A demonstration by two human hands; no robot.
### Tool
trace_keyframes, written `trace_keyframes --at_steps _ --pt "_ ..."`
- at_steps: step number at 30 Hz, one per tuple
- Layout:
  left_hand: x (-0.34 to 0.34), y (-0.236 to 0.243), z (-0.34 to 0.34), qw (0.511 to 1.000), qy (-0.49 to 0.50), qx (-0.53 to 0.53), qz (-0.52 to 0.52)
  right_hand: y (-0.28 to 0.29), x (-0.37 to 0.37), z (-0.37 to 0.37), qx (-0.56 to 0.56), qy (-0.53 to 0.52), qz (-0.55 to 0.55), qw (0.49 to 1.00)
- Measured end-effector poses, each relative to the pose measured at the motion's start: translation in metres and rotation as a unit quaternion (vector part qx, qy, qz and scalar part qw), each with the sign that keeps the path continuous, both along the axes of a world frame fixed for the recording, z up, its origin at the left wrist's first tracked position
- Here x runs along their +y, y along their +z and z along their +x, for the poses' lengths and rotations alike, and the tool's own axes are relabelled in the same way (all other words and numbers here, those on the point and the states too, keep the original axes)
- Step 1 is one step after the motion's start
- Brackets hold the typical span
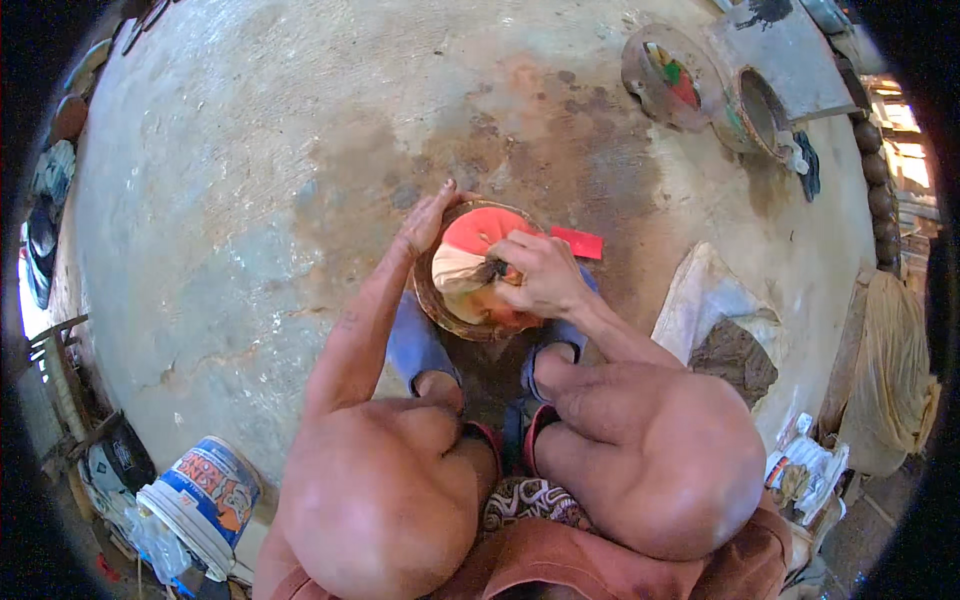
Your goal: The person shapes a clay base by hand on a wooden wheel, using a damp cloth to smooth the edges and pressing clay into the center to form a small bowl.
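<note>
A round, brown-rimmed mould (430, 290) sits between my feet, holding a padded surface (480, 225) coloured red, cream and orange. My left hand (428, 222) grips the mould's left rim, fingers along its upper edge. On the padded surface, my right hand (535, 270) is closed round a small dark and orange object (492, 271) that I cannot make out, partly hidden by the fingers. A flat red rectangle (577, 243) lies just right of the mould.
A white sack (690, 290) with grey-brown material (733, 365) lies to the right. Round containers (645, 70) and a grey board (790, 60) stand at upper right. A white-and-blue bucket (200, 505) is at lower left; draped cloth (890, 360) is at the right edge.
</note>
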State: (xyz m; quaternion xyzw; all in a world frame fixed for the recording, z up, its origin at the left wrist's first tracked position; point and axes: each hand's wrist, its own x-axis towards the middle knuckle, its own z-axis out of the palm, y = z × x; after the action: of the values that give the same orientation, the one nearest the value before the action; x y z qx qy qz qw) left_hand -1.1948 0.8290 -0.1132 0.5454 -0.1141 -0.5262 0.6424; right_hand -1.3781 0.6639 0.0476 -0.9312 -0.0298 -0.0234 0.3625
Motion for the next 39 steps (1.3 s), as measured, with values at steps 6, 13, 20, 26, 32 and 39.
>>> trace_keyframes --at_steps 6,13,20,26,32,39 --pt "0.002 0.013 -0.008 0.987 0.0 -0.123 0.104 0.017 -0.015 -0.018 0.046 0.09 0.073 0.992" --pt "0.004 0.014 -0.004 0.993 0.03 -0.111 -0.001 -0.003 0.001 -0.006 0.01 0.128 0.094 0.987" --pt "0.023 -0.031 0.023 0.993 0.013 -0.113 0.017 0.043 -0.052 0.064 -0.125 -0.081 0.053 0.987" --pt "0.013 -0.078 0.01 0.95 0.048 -0.302 0.065 -0.023 -0.101 0.094 -0.006 -0.177 -0.067 0.982" --pt "0.02 0.012 0.023 0.983 -0.041 -0.174 0.048 -0.068 -0.114 -0.041 -0.148 -0.332 -0.034 0.931" --pt "0.033 0.157 0.069 0.879 -0.219 -0.382 0.183 0.004 -0.255 -0.391 0.162 -0.685 -0.146 0.695"
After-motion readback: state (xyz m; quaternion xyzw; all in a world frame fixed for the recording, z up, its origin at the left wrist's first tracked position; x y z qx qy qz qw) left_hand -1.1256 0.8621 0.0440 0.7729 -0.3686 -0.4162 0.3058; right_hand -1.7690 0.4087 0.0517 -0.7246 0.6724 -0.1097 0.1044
